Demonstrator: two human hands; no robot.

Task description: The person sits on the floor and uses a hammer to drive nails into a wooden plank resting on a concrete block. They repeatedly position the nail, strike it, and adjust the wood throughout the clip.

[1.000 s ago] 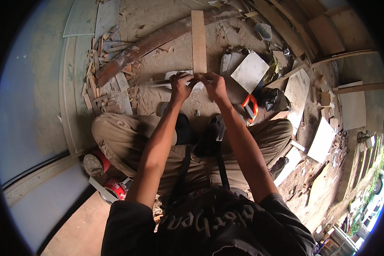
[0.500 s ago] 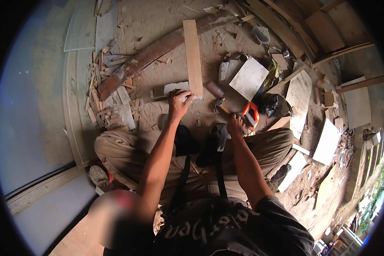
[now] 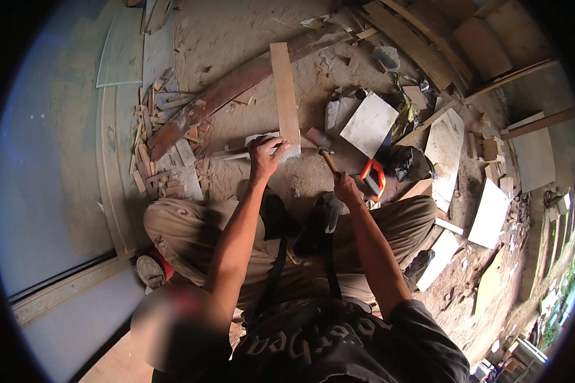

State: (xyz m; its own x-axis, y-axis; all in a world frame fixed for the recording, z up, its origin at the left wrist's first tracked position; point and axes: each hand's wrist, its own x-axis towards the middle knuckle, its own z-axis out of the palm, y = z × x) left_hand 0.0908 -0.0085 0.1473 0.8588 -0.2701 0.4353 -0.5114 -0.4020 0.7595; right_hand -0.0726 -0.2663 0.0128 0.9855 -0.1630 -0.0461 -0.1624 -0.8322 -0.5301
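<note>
A long, light wooden board (image 3: 284, 96) stretches away from me, its near end over a pale, rough block (image 3: 292, 152). At that near end is my left hand (image 3: 266, 155), its thumb and fingers pinched together; whatever they hold is too small or hidden to make out. My right hand (image 3: 346, 189) is wrapped round the wooden handle of a hammer (image 3: 329, 161). The hammer's metal head points away from me, to the right of the block and apart from the board. Just right of the hammer lies a tool with an orange loop handle (image 3: 381, 173).
A brown block (image 3: 317, 136) sits beyond the hammer head. A dark red-brown beam (image 3: 217, 99) crosses the ground behind the board. Wood scraps (image 3: 172, 182) pile up at left. White panels (image 3: 368, 124) and a black plastic bag (image 3: 410, 163) lie at right. My folded legs are close below.
My right hand has taken hold of the hammer and raised it, moving slightly up and left. The board's far end appears lower in the picture. My left hand stays at the near end.
</note>
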